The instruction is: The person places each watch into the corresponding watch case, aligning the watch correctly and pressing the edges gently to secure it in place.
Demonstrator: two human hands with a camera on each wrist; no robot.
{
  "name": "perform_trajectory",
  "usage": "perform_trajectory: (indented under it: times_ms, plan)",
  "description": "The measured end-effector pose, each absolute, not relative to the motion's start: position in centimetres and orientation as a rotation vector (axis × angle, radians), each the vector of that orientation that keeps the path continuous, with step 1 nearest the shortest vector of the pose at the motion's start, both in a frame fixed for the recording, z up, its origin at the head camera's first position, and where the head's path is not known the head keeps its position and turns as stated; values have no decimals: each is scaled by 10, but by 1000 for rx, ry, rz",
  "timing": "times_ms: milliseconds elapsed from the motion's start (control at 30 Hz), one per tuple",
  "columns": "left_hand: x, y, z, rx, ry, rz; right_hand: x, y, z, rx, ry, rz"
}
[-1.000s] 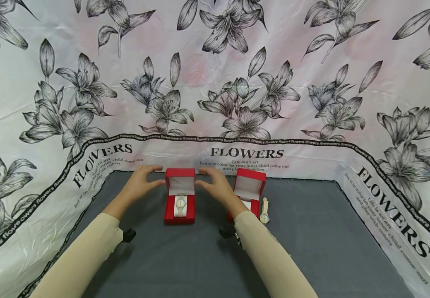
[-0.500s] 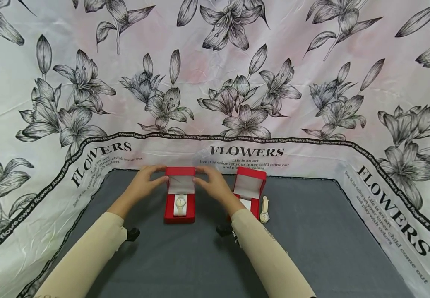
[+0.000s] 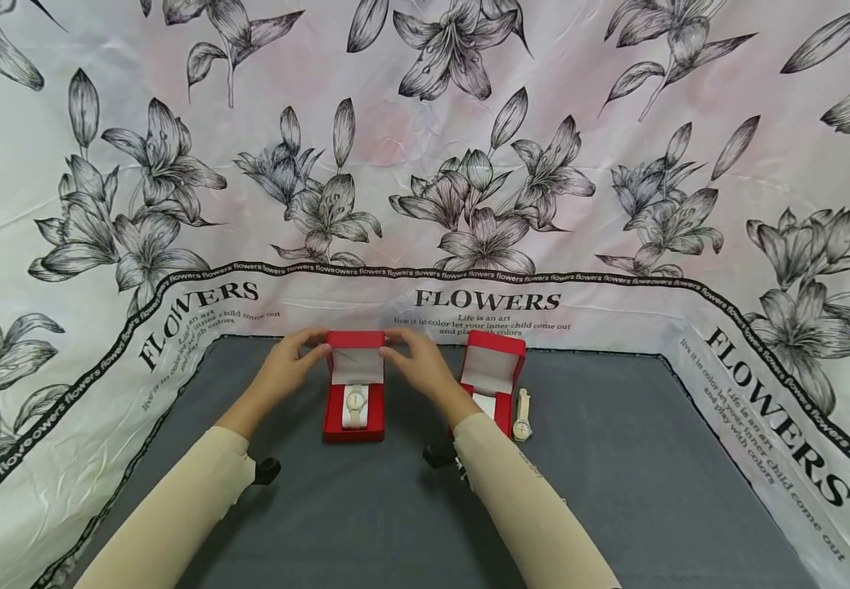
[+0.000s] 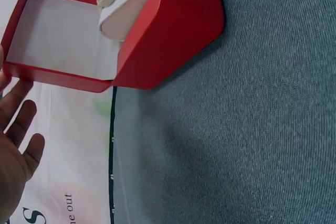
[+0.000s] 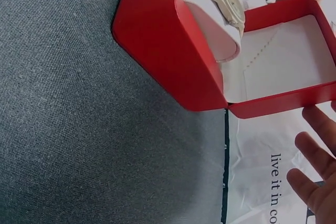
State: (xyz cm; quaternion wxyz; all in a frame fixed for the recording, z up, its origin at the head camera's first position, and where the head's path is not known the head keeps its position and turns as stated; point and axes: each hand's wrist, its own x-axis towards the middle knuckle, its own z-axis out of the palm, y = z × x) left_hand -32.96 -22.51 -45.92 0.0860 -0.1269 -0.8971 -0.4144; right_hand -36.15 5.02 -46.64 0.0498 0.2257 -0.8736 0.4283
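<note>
A red watch box [image 3: 354,436] stands on the grey cloth with its lid raised. On its white cushion sits a cream-strapped watch [image 3: 356,401]. My left hand [image 3: 285,364] is at the left edge of the lid [image 3: 357,337], thumb toward the front and index finger toward the back. Mirroring it, my right hand [image 3: 420,364] pinches the right edge. The left wrist view shows the pale lining and the other left fingers [image 4: 21,124] spread outside the lid. In the right wrist view, the remaining right fingers [image 5: 314,150] likewise extend free beside the lid.
Partly behind my right forearm, a second red box [image 3: 496,339] stands open with a white cushion inside. Close to its right side lies a second cream-strapped watch [image 3: 523,417]. A floral-printed sheet [image 3: 483,204] rises behind the grey cloth [image 3: 638,458].
Both hands have closed in from either side until their thumbs and fingers meet the raised lid. The box, its watch and the second box stay in place.
</note>
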Motion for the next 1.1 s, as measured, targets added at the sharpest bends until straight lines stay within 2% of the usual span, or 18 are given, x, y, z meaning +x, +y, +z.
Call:
perform_trajectory:
  times_ms: [1100]
  plan:
    - [-314, -228, -454, -339, -2720, -1230, -354, 58, -454, 645, -2788, 1433]
